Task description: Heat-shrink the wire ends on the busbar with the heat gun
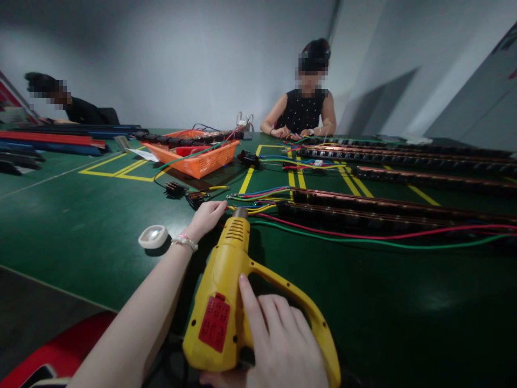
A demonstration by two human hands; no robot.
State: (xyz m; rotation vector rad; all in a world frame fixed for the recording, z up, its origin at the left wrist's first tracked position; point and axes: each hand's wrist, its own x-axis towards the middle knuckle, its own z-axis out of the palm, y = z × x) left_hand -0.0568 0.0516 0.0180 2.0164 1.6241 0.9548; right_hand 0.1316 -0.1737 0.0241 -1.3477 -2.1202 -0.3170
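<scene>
R hand [278, 339] clenched round the yellow heat gun [226, 291] grip; gun's long axis runs 6→12 o'clock, nozzle at the wire ends [242, 200]. L hand [205, 215] nearer, fingers pinching those wires, just at 11 o'clock of nozzle. White puck [153, 236] at 9.

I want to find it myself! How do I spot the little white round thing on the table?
Start at the big green table and find the yellow heat gun in the right hand. Look just left of the left hand's wrist: the white round thing lies there alone. It is small, pale and shiny on top, unlike the coloured wires and the orange basket farther back.
</scene>
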